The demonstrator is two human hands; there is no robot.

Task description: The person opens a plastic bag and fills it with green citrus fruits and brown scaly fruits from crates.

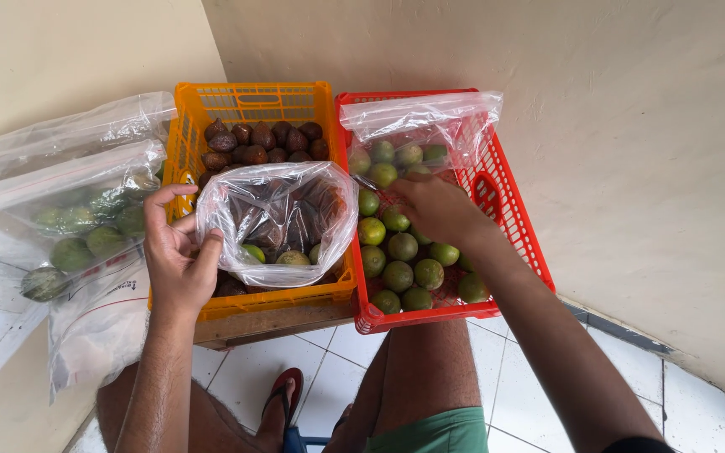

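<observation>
The left hand (179, 260) pinches the open clear bag (277, 220) holding a few limes over the orange crate (249, 105) of brown fruit. At three o'clock, the right hand (436, 208) reaches into the red crate (518, 220) of limes (403, 260); whether its fingers are closed I cannot tell.

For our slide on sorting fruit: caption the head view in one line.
Left hand holds open a clear bag over the orange crate; right hand reaches among limes in the red crate.

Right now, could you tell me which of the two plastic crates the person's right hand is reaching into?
The red crate, the one with green limes. The right hand is over them; the orange crate beside it holds brown scaly fruit.
</observation>
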